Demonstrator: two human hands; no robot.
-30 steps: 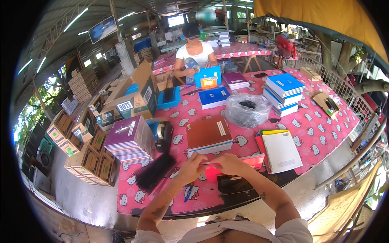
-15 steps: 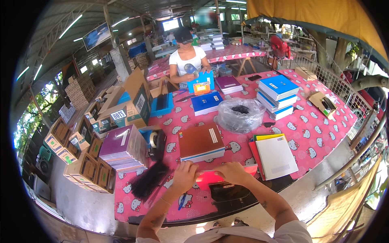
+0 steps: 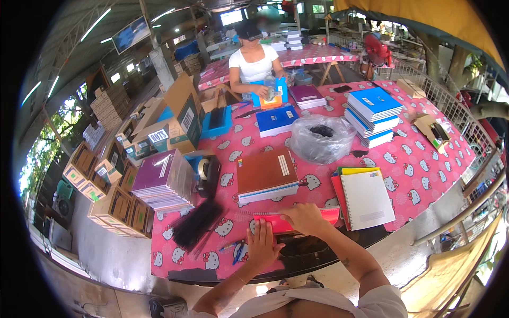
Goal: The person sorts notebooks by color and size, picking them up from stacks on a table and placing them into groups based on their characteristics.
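Head view — red notebook [image 3: 282, 226] lies lengthwise left-right; left hand [image 3: 261, 246] flat, right hand [image 3: 306, 219] curled over it — grip unclear.

This looks like an open-sided workshop for notebooks: bright tube lights [image 3: 95, 25] hang under a metal-framed roof, a bare concrete floor [image 3: 114, 265] runs below, and a mesh fence [image 3: 450, 117] borders the right side. Purple [image 3: 156, 177], brown [image 3: 266, 174] and blue notebooks [image 3: 374, 106] stand in stacks on a pink-clothed counter [image 3: 225, 159], with a tape dispenser [image 3: 208, 177] at left. Cardboard boxes [image 3: 119, 212] pile up farther left, and a co-worker [image 3: 254, 63] handles a blue item at the far side.
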